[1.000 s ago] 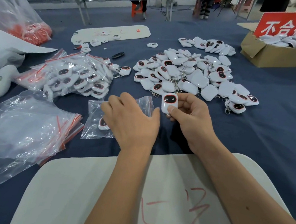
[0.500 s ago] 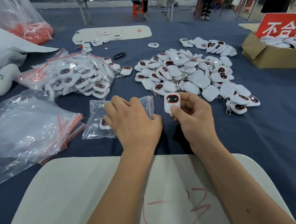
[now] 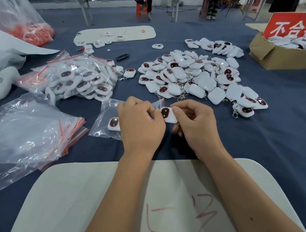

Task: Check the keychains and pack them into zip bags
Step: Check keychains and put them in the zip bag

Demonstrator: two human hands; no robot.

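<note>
A white keychain (image 3: 168, 114) with a dark oval face sits at frame centre, pinched by the right hand (image 3: 194, 125) at the mouth of a clear zip bag (image 3: 107, 111) that the left hand (image 3: 140, 123) grips. A second keychain's lower part hides behind the left hand. The red sign (image 3: 302, 27), cut off upper right, reads "不合格"; the white board (image 3: 103, 195) bears an illegible red scrawl.

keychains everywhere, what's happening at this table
A person is packing white keychains into zip bags. The right hand pinches one keychain at the mouth of a small zip bag that the left hand holds; another keychain already lies inside. A loose pile waits behind, filled bags lie to the left, and empty bags are stacked nearer.
</note>
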